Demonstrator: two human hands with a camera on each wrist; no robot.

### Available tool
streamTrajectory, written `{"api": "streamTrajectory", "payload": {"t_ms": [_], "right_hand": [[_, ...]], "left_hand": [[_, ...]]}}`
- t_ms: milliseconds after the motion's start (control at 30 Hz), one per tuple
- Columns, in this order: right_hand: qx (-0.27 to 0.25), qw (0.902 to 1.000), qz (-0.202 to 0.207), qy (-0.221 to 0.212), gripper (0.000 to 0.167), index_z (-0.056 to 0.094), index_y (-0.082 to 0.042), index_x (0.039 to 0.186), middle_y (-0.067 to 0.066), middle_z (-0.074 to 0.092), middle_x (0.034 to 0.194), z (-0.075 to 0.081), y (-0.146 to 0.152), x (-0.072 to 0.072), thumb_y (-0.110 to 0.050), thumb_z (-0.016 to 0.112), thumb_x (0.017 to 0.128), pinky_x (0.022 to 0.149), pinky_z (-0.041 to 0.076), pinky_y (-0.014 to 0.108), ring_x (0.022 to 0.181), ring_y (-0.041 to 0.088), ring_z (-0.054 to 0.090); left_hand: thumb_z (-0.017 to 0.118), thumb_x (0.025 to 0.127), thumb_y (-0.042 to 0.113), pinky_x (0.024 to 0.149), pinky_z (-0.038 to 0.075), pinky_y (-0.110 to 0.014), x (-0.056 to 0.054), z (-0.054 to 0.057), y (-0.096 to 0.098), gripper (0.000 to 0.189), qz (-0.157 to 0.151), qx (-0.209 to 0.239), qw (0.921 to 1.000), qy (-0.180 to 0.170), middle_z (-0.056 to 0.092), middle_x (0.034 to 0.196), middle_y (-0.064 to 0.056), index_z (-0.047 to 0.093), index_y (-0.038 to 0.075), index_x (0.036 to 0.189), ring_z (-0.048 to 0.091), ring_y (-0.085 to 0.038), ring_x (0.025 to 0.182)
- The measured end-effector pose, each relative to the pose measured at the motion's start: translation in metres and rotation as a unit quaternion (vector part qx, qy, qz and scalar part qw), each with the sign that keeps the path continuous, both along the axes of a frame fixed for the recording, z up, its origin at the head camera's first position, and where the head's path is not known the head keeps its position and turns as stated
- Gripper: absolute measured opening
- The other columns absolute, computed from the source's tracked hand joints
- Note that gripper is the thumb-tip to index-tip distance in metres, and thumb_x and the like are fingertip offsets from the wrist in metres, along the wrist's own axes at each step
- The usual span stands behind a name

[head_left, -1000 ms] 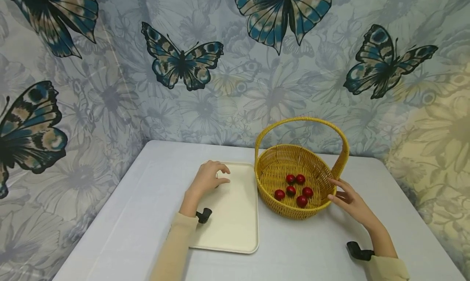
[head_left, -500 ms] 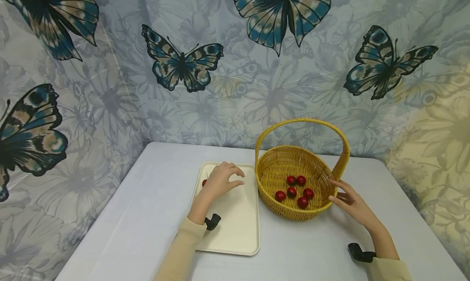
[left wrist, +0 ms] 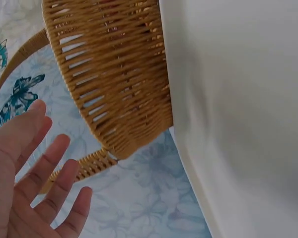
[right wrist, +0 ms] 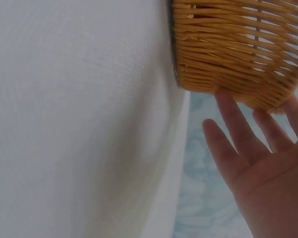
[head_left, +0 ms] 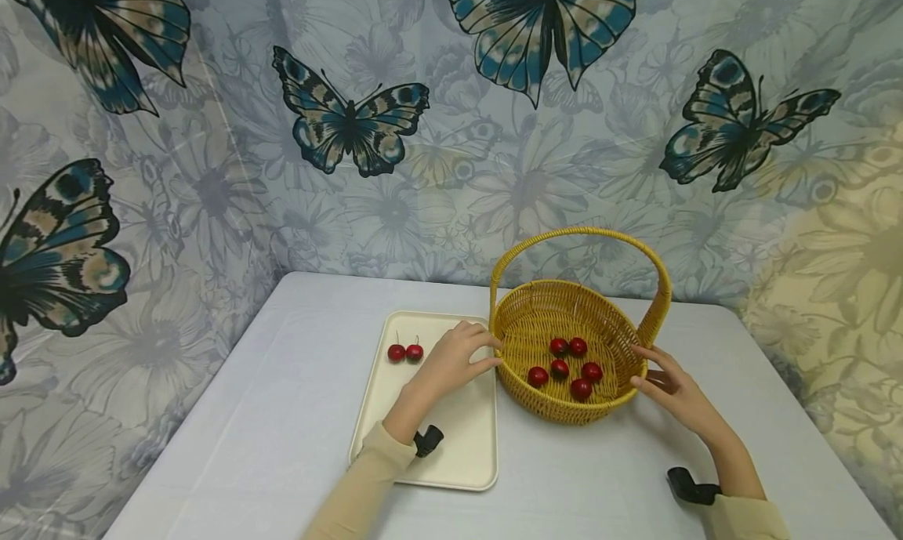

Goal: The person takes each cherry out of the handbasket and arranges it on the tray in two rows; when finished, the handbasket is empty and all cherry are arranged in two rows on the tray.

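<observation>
My left hand (head_left: 455,360) is over the right side of the cream tray (head_left: 423,477), its fingertips at the left rim of the yellow wicker basket (head_left: 518,391). In the left wrist view this hand (left wrist: 44,183) has spread fingers and holds nothing; whether it touches the basket I cannot tell. My right hand (head_left: 673,391) rests against the basket's right side, below the handle. The right wrist view shows its fingers (right wrist: 238,124) loosely extended against the weave. Two red cherries (head_left: 397,353) with stems lie in the tray. Several more cherries (head_left: 560,368) lie in the basket.
The basket's tall arched handle (head_left: 582,231) stands upright. Tray and basket sit side by side on a white-covered table (head_left: 282,383). Behind and beside it hangs butterfly-print cloth (head_left: 423,219). Black wrist devices (head_left: 691,487) are worn at both wrists.
My left hand has moved right across the tray to the basket's left rim, bringing the tray's two cherries into view. My right hand stays at the basket's right side.
</observation>
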State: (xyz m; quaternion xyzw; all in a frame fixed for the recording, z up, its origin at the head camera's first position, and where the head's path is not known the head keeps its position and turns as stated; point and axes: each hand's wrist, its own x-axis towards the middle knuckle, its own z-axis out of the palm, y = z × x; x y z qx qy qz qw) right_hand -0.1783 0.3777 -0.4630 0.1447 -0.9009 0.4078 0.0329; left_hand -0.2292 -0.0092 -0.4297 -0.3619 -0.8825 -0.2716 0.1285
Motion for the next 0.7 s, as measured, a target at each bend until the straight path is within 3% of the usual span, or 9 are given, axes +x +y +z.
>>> {"api": "streamTrajectory", "payload": {"t_ms": [100, 167, 433, 500, 567, 700], "right_hand": [[-0.003, 0.9999, -0.003, -0.011, 0.055, 0.031, -0.007, 0.143, 0.031, 0.013, 0.147, 0.001, 0.0, 0.002, -0.014, 0.054, 0.094, 0.077, 0.044, 0.014, 0.114, 0.045, 0.047], [-0.006, 0.9999, -0.002, -0.015, 0.055, 0.03, -0.007, 0.144, 0.032, 0.011, 0.147, 0.001, 0.0, 0.003, -0.014, 0.054, 0.094, 0.077, 0.044, 0.015, 0.114, 0.051, 0.044], [-0.013, 0.9998, 0.009, -0.008, 0.055, 0.03, -0.008, 0.144, 0.029, 0.014, 0.148, 0.001, -0.002, 0.0, -0.013, 0.053, 0.094, 0.079, 0.045, 0.014, 0.115, 0.049, 0.044], [-0.014, 0.9998, 0.01, -0.004, 0.055, 0.031, -0.007, 0.144, 0.028, 0.016, 0.147, 0.0, -0.003, -0.001, -0.012, 0.053, 0.094, 0.08, 0.044, 0.012, 0.115, 0.048, 0.043], [-0.014, 0.9999, 0.01, 0.0, 0.054, 0.031, -0.007, 0.143, 0.027, 0.018, 0.147, 0.0, -0.002, -0.002, -0.012, 0.054, 0.094, 0.081, 0.042, 0.01, 0.118, 0.031, 0.047], [-0.01, 0.9999, 0.006, 0.0, 0.054, 0.032, -0.005, 0.143, 0.028, 0.019, 0.147, 0.001, 0.0, 0.0, -0.013, 0.054, 0.094, 0.081, 0.042, 0.01, 0.118, 0.031, 0.047]], "left_hand": [[0.064, 0.086, 0.033, 0.085, 0.045, -0.028, 0.002, -0.001, 0.006, 0.023, -0.009, 0.01, 0.9999, 0.008, 0.064, 0.103, 0.007, 0.068, 0.018, 0.104, 0.052, -0.013, 0.1], [0.063, 0.087, 0.035, 0.086, 0.044, -0.027, 0.003, -0.001, 0.01, 0.024, -0.013, 0.014, 0.9997, 0.013, 0.063, 0.103, 0.007, 0.068, 0.018, 0.104, 0.052, -0.012, 0.101], [0.058, 0.089, 0.038, 0.091, 0.043, -0.023, 0.005, -0.003, 0.022, 0.026, -0.032, 0.005, 0.9994, 0.013, 0.061, 0.105, 0.007, 0.066, 0.02, 0.107, 0.051, -0.011, 0.102], [0.06, 0.089, 0.035, 0.093, 0.043, -0.024, 0.004, -0.005, 0.027, 0.026, -0.039, 0.0, 0.9992, 0.002, 0.061, 0.106, 0.005, 0.066, 0.018, 0.107, 0.052, -0.012, 0.104], [0.061, 0.089, 0.033, 0.095, 0.042, -0.024, 0.002, -0.006, 0.031, 0.026, -0.047, -0.008, 0.9988, -0.012, 0.061, 0.107, 0.005, 0.066, 0.016, 0.108, 0.051, -0.013, 0.107], [0.061, 0.089, 0.031, 0.094, 0.042, -0.022, -0.006, -0.008, 0.04, 0.027, -0.063, -0.029, 0.9968, -0.04, 0.06, 0.11, 0.004, 0.065, 0.016, 0.11, 0.051, -0.012, 0.107]]}}
